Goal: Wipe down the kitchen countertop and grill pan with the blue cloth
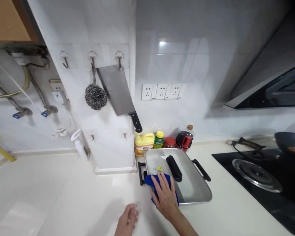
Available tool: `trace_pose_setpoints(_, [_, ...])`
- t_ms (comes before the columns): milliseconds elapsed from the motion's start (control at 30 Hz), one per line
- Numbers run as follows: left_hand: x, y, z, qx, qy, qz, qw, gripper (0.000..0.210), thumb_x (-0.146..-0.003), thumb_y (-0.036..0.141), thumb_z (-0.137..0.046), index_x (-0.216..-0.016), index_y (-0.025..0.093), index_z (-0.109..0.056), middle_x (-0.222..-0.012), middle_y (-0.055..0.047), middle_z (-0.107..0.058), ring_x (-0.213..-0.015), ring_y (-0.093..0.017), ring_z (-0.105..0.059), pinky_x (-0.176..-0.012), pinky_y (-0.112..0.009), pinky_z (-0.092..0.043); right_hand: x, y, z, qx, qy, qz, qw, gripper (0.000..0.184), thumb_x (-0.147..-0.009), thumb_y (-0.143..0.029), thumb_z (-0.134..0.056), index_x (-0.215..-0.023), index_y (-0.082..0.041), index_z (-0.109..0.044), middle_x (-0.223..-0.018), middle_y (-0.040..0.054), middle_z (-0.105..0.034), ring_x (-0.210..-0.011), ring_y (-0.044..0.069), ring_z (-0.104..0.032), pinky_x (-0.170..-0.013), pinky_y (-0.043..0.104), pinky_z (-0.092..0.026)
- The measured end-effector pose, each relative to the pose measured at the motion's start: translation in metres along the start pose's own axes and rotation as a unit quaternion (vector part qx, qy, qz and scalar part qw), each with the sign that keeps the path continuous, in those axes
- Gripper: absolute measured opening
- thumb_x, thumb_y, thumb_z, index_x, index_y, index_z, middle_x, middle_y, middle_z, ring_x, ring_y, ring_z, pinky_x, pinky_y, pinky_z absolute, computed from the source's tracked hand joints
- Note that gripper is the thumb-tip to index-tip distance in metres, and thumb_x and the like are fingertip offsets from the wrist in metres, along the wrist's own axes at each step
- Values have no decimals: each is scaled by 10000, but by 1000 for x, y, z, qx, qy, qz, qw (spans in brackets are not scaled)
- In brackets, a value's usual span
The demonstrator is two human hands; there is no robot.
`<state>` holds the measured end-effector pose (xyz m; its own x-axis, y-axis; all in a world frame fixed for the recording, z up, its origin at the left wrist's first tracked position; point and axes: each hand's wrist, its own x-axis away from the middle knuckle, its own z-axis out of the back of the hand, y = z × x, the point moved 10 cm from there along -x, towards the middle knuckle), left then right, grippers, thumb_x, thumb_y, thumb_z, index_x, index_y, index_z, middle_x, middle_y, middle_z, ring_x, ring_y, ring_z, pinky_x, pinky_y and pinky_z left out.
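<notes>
A white-tiled kitchen with a pale bench (pixel 71 196). From the left, a white spray bottle (pixel 81 146) stands by the wall; a steel scourer (pixel 95 96) and a cleaver (pixel 118 90) hang from hooks. In front, the person's left hand (pixel 127 219) is held low, its fingers loosely curled, with nothing visible in them. Next, a blue cloth (pixel 149 179) lies on the near left corner of a rectangular lidded pan (pixel 196 188) — the right hand (pixel 165 196) rests on it, fingers spread, not clenched. Farther right is a black cooktop (pixel 245 200).
</notes>
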<state>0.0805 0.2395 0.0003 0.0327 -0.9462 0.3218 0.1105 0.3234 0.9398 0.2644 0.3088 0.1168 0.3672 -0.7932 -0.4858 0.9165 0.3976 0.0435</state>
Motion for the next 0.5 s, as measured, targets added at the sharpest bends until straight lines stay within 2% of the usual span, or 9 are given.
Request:
trace_pose_setpoints(67, [-35, 30, -8, 34, 13, -14, 999, 757, -754, 786, -543, -1247, 213, -544, -1154, -128, -676, -1045, -270, -633, -793, -353, -517, 2, 0, -2, 15, -7, 18, 1000, 601, -923, -266, -464, -1509, -216, -338, -1534, 139, -382, -1440, 324, -282, -1180, 592, -156])
trace_pose_setpoints(133, [-71, 53, -15, 100, 39, -23, 994, 832, -706, 735, -661, -1317, 195, -497, -1218, -148, -652, -1170, -281, -591, -900, -357, -488, 0, 2, -8, 28, -16, 22, 999, 601, -922, -225, -458, -1511, -227, -336, -1522, 122, -404, -1436, 307, -295, -1190, 567, -155])
trace_pose_setpoints(167, [-89, 61, -19, 146, 49, -19, 988, 856, -671, 699, -724, -1321, 193, -491, -1212, -146, -655, -1162, -279, -598, -909, -354, -483, -4, 3, -11, 35, -21, 19, 999, 598, -920, -212, -456, -1507, -236, -344, -1510, 114, -422, -1434, 300, -301, -1194, 560, -150])
trace_pose_setpoints(233, [-120, 68, -30, 211, 61, -10, 975, 824, -644, 658, -774, -1272, 190, -520, -1132, -121, -682, -1067, -259, -639, -878, -340, -486, -17, 7, -18, 46, -32, 6, 998, 581, -921, -210, -453, -1494, -253, -368, -1485, 101, -455, -1430, 289, -309, -1200, 551, -138])
trace_pose_setpoints(300, [-143, 68, -41, 241, 62, -3, 968, 721, -657, 704, -733, -1133, 183, -582, -934, -68, -694, -866, -219, -659, -770, -325, -493, -34, 13, -29, 52, -46, -11, 998, 555, -934, -245, -447, -1485, -265, -384, -1464, 96, -477, -1420, 285, -324, -1202, 546, -134])
trace_pose_setpoints(400, [-165, 61, -53, 264, 61, -1, 963, 692, -640, 837, -613, -874, 187, -591, -643, 33, -541, -605, -141, -536, -595, -287, -426, -64, 26, -48, 53, -64, -51, 995, 522, -955, -311, -419, -1475, -261, -401, -1455, 107, -482, -1395, 286, -355, -1198, 552, -133])
trace_pose_setpoints(500, [-173, 52, -61, 284, 66, 3, 957, 729, -595, 903, -556, -800, 204, -525, -583, 84, -390, -527, -97, -411, -512, -255, -334, -93, 46, -69, 55, -67, -113, 990, 510, -960, -329, -388, -1461, -234, -425, -1458, 128, -474, -1387, 298, -357, -1189, 573, -116])
